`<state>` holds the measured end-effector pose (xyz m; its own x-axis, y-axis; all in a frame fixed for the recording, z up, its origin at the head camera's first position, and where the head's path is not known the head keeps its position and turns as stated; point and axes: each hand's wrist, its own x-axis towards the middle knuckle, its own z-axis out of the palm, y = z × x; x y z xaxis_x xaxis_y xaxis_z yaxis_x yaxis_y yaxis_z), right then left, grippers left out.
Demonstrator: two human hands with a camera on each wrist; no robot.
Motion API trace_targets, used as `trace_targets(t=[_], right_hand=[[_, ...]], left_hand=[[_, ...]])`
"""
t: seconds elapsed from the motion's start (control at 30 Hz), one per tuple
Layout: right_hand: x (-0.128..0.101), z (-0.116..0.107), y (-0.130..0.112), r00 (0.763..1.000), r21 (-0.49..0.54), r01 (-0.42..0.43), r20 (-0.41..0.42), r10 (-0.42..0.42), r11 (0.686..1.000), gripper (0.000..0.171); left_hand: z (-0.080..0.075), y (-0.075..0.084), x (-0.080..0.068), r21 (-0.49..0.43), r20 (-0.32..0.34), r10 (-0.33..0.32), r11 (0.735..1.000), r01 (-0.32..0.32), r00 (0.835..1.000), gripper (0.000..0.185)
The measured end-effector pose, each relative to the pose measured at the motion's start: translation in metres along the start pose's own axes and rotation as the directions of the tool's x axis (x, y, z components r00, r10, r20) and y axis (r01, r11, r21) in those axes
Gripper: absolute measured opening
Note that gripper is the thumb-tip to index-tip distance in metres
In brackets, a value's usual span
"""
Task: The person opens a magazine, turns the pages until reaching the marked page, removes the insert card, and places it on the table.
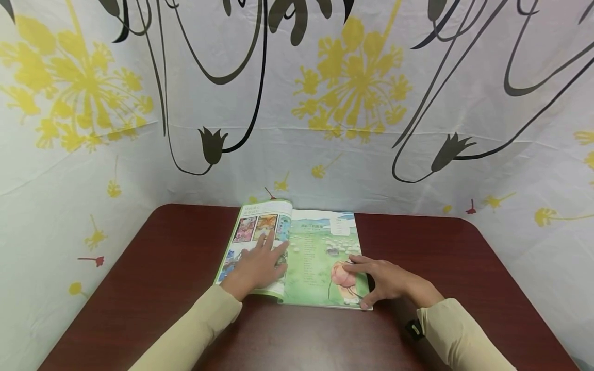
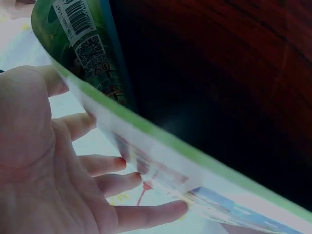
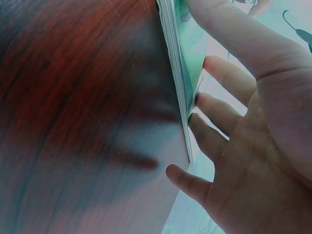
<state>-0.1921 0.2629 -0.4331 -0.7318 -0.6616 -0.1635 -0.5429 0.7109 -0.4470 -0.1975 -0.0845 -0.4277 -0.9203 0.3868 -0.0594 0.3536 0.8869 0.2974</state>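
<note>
An open picture magazine [image 1: 320, 242] lies on the table, with photos on its left page and a green illustrated meadow on its right page. My left hand [image 1: 260, 263] rests on the left page, fingers spread and nearly straight. In the left wrist view that left half [image 2: 161, 131] bows up off the tabletop, and a barcode [image 2: 78, 22] shows on its outer cover. My right hand [image 1: 385, 278] touches the right page near its lower outer corner, thumb and fingers apart. The right wrist view shows its fingertips [image 3: 197, 119] against the edge of the pages [image 3: 176, 73].
The dark red-brown wooden table [image 1: 445, 257] extends around the magazine. Behind it and at both sides hangs a white cloth [image 1: 278, 113] printed with yellow flowers and dark stems. A dark band [image 1: 414, 330] sits at the right wrist.
</note>
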Motion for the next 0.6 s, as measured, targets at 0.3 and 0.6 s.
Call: trace_targets(t=[0.3, 0.6], right_hand=[[0.001, -0.002, -0.001, 1.0, 0.001, -0.017, 0.002, 0.017, 1.0, 0.09], [0.002, -0.004, -0.004, 1.0, 0.016, -0.021, -0.003, 0.021, 1.0, 0.083]], left_hand=[[0.004, 0.007, 0.006, 0.181, -0.074, 0.102, 0.98, -0.087, 0.992, 0.056], [0.011, 0.028, 0.005, 0.286, -0.065, 0.222, 0.938, -0.195, 0.973, 0.059]])
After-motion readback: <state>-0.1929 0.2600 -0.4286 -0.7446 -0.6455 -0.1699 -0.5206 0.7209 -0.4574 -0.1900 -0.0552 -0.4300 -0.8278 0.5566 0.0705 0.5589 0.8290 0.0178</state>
